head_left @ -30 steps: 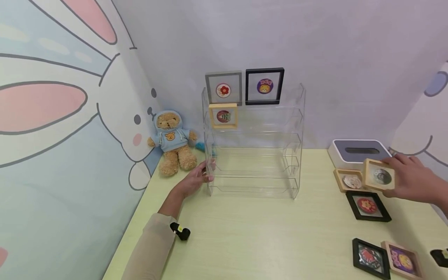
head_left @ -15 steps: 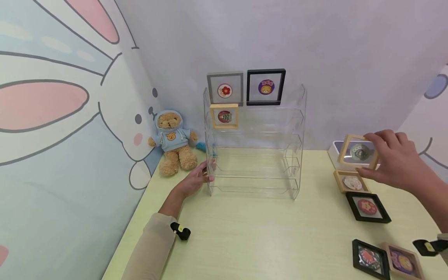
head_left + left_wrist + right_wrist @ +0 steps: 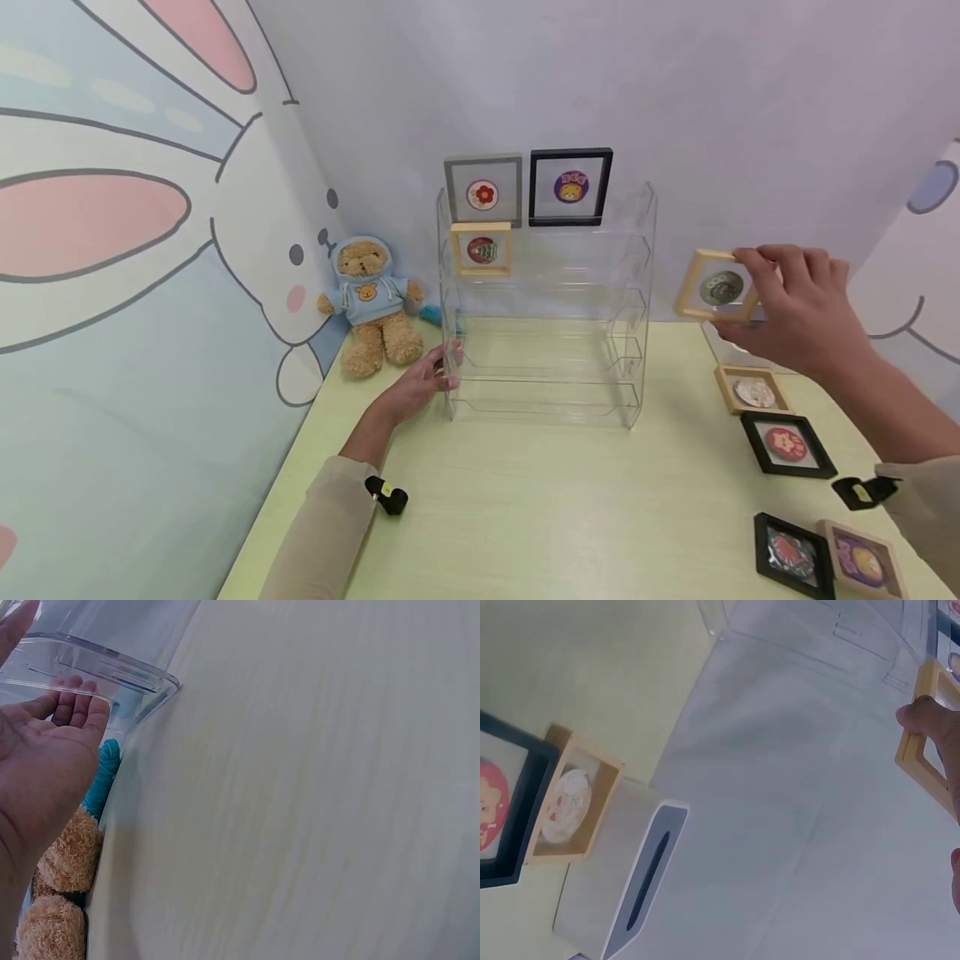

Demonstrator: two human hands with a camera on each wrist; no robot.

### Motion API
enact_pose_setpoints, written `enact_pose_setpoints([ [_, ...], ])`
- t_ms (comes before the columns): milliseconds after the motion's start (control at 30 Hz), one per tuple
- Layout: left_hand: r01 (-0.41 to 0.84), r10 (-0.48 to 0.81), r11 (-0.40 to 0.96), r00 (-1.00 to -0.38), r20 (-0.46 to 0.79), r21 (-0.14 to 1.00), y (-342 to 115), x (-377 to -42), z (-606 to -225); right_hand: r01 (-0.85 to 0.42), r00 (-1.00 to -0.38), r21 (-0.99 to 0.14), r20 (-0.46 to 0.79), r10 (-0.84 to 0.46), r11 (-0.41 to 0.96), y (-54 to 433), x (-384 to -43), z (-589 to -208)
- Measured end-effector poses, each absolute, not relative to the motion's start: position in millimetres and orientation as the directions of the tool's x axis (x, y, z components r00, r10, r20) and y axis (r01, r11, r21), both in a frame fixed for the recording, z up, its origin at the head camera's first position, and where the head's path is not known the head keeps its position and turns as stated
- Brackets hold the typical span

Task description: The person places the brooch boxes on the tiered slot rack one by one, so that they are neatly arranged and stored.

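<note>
In the head view my right hand (image 3: pixel 798 308) pinches a small light-wood frame (image 3: pixel 693 287) with a round grey-green badge inside. It is raised to the right of a clear acrylic tiered display rack (image 3: pixel 551 381); the right wrist view shows the thumb against the edge of the wooden frame (image 3: pixel 910 750). My left hand (image 3: pixel 415 387) holds the rack's lower left side, its fingers around the edge of the clear panel. On the rack's top tier stand a grey frame (image 3: pixel 447 187) and a black frame (image 3: pixel 533 187), with another light-wood frame (image 3: pixel 482 227) one tier below.
A teddy bear (image 3: pixel 375 292) in a blue hoodie sits left of the rack. At right lie a wooden frame (image 3: pixel 726 392), a black frame (image 3: pixel 757 450), a second black frame (image 3: pixel 762 542) and a pinkish frame (image 3: pixel 892 562). A white box with a grey top (image 3: pixel 641 877) stands behind them.
My right hand has lifted the light-wood frame from beside the white box and carried it up and left toward the rack, tilting it upright. My left hand stays at the rack's side.
</note>
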State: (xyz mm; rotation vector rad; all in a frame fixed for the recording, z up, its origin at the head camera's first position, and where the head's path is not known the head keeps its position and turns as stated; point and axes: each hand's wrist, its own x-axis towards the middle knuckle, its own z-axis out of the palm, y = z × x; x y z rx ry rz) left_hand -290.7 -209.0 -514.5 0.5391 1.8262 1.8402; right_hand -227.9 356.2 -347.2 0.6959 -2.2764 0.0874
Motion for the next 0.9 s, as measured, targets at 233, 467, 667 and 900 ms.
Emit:
enact_pose_setpoints([
  [233, -0.064, 0.595, 0.004, -0.802, -0.054, 0.998, -208.6, -292.6, -516.3, -0.550, -0.481, 0.229, 0.699, -0.529, 0.803, 323.3, -245.2, -337.0],
  [467, -0.059, 0.590, 0.007, -0.806, -0.051, 0.998, -209.4, -291.3, -515.2, -0.538, -0.469, 0.289, 0.678, -0.566, 0.792, 288.2, -260.2, -327.2],
  [667, -0.066, 0.592, -0.002, -0.804, -0.052, 0.998, -209.4, -290.5, -514.9, -0.561, -0.390, 0.318, 0.713, -0.583, 0.765, 259.6, -280.2, -324.2],
  [900, -0.069, 0.594, -0.005, -0.803, -0.052, 0.998, -208.7, -290.3, -514.3, -0.561, -0.351, 0.351, 0.720, -0.600, 0.750, 232.2, -299.8, -320.8],
])
